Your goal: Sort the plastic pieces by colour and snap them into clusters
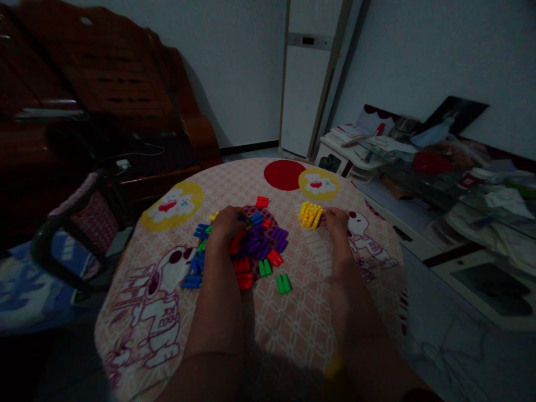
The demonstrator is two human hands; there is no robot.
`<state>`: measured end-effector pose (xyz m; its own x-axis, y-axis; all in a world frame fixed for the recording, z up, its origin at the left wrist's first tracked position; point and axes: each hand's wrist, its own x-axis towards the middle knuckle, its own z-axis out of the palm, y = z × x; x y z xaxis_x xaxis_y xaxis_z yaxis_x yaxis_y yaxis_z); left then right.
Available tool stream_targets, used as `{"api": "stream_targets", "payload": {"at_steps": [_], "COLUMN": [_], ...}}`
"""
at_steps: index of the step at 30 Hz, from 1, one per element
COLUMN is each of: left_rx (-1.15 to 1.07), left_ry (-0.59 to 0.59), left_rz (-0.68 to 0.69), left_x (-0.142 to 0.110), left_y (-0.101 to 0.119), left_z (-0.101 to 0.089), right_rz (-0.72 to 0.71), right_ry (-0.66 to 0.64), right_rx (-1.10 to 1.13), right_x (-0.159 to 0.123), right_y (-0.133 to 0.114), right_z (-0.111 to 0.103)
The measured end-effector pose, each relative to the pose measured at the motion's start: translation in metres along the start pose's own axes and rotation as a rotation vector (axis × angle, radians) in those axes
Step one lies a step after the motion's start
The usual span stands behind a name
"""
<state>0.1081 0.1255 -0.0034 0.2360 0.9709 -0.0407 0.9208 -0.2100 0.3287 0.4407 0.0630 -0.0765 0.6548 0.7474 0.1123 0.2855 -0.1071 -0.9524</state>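
Note:
A loose pile of plastic building pieces in blue, red, purple (254,245) and green lies left of the middle of the table. My left hand (226,224) reaches down into its far side with fingers curled. Its fingertips are partly hidden among the pieces, so what they grip does not show. On the right, my right hand (336,219) pinches the side of a yellow block of joined building pieces (310,215), which has a knobbly surface. Two green pieces (283,283) lie at the near edge of the pile, and a red piece (262,201) sits beyond it.
A patterned cloth covers the round table (288,340). A chair (79,223) stands at the left, with a wooden sofa (125,100) behind. At the right is a low cabinet with a cluttered glass top (444,184). A tall white unit (307,95) stands at the back.

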Motion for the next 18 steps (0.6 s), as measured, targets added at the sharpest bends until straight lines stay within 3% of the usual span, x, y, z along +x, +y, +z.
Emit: {"api": "stream_targets", "payload": {"at_steps": [3,12,18], "left_rx": [0.001,0.159,0.167], "left_ry": [0.025,-0.015,-0.057], "left_rz": [-0.045,0.006,-0.013], "left_x": [0.001,0.004,0.006], "left_y": [-0.003,0.015,0.015], "left_z": [0.004,0.023,0.022], "right_rz": [0.024,0.033,0.023], "right_ry": [0.006,0.009,0.012], "right_rx": [0.008,0.034,0.021], "right_x": [0.0,0.0,0.002], "right_y": [-0.002,-0.001,0.001], "right_z": [0.001,0.001,0.001]}}
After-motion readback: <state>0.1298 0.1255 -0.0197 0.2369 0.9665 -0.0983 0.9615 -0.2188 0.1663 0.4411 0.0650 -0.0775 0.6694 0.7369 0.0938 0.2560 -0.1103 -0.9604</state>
